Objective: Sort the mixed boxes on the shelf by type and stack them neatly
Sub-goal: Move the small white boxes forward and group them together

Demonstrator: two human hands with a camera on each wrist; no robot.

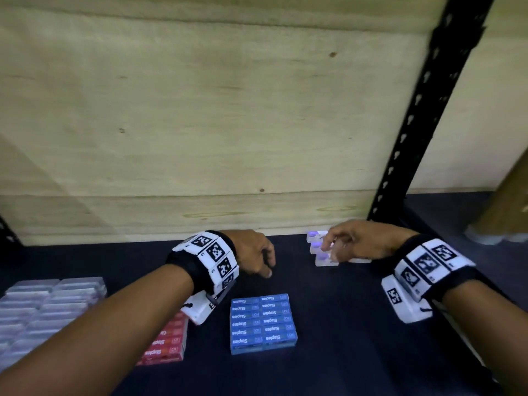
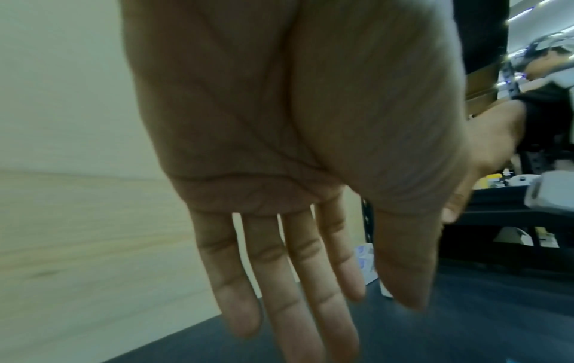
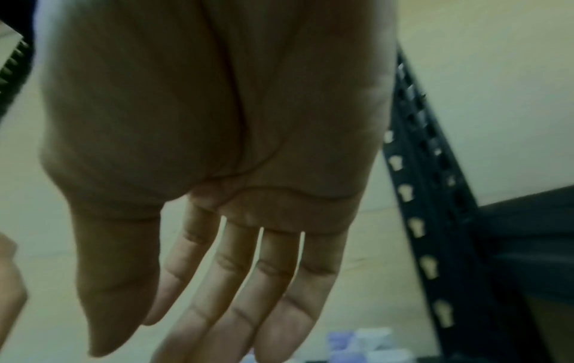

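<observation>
A block of blue staple boxes (image 1: 263, 322) lies flat on the dark shelf (image 1: 343, 324) in the middle front. Red staple boxes (image 1: 167, 342) sit to its left, partly under my left forearm. Pale clear boxes (image 1: 43, 307) are packed in rows at the far left. White boxes with purple spots (image 1: 320, 247) stand near the back wall, also visible past my right fingers as white boxes (image 3: 366, 341). My left hand (image 1: 257, 257) hovers empty beyond the blue block, its fingers (image 2: 298, 282) straight. My right hand (image 1: 347, 241) hangs over the white boxes, fingers (image 3: 242, 294) extended, holding nothing.
A plywood back panel (image 1: 200, 124) closes the shelf behind. A black perforated upright (image 1: 423, 115) stands at the back right corner. A brown cardboard edge (image 1: 505, 201) lies beyond it on the right.
</observation>
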